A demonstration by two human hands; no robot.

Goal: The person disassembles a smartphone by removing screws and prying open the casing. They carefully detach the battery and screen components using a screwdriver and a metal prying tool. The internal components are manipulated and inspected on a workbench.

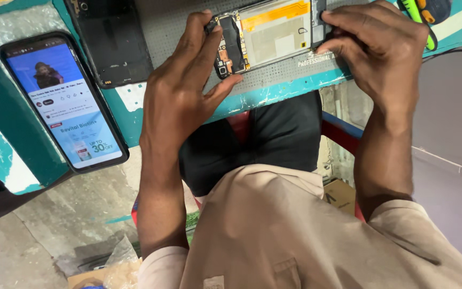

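An opened phone [271,35] with its back off lies on a grey work mat [172,21], showing a circuit board and an orange-and-beige inner panel. My left hand [185,80] grips the phone's left end, fingers over the top edge and thumb under the near edge. My right hand [378,48] has its fingers bunched and pressed on the phone's right end; whether it holds a small tool there is hidden.
A lit phone [62,101] showing a video page leans at the left on the teal bench [6,144]. A black back cover [110,40] lies left of the mat. A green-handled tool [421,18] sits at top right. My lap and a red stool are below.
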